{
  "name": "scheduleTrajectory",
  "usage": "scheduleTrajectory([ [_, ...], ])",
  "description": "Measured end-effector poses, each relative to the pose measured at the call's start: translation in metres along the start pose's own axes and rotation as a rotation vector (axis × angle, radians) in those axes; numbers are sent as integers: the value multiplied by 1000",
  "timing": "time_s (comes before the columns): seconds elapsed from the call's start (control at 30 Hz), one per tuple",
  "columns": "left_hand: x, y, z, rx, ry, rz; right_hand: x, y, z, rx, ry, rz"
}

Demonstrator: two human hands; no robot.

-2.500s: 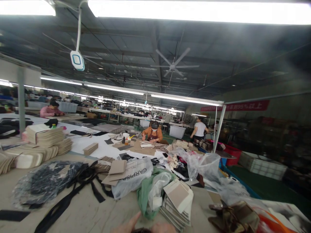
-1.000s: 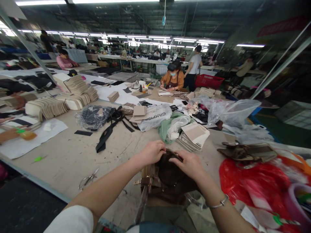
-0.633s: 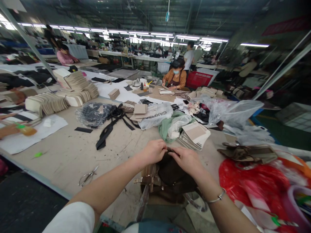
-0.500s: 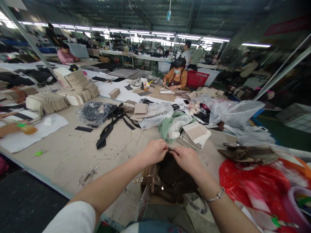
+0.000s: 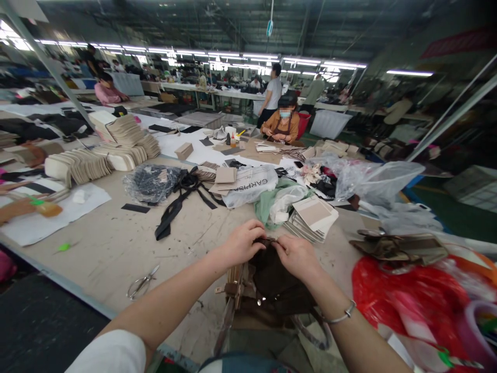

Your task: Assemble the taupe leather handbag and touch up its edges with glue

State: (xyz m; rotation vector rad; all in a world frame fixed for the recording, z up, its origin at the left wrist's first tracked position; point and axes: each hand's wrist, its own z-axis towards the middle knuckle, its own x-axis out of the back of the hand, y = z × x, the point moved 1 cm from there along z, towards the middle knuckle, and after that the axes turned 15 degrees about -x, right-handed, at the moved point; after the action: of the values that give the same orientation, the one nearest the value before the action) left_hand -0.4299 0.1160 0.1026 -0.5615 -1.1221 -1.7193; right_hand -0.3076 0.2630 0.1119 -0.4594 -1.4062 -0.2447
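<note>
A dark brown bag with metal fittings stands at the near edge of the table, directly in front of me. My left hand pinches the bag's upper edge between thumb and fingers. Close beside it, my right hand grips the same edge, fingers curled in. A strap with a metal buckle hangs on the bag's left side, and a plastic-wrapped handle curves out low on the right. My forearms and hands hide part of the bag.
Scissors lie left of my left forearm. Ahead are stacked panels, a printed plastic bag and black strips. Red plastic and a brown bag piece lie right. A co-worker sits across; another's hand shows left.
My left hand has shifted slightly and its fingers have lifted a little at the bag's edge. In the background a standing person has moved left, behind the seated co-worker.
</note>
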Motion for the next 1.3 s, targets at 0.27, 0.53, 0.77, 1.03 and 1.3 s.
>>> scheduleTrajectory([
  [0.27,-3,2,6,18,-71,87,0,-1,-1,3,3,2],
  [0.53,-6,-1,7,109,-93,109,-5,0,-1,28,21,43],
  [0.77,-5,1,10,120,-134,123,-10,6,-2,14,37,85],
  [1.03,-9,-2,8,103,-156,127,-6,3,2,82,35,213],
  [1.3,-1,-5,-3,172,-62,-199,-8,3,4,148,62,189],
])
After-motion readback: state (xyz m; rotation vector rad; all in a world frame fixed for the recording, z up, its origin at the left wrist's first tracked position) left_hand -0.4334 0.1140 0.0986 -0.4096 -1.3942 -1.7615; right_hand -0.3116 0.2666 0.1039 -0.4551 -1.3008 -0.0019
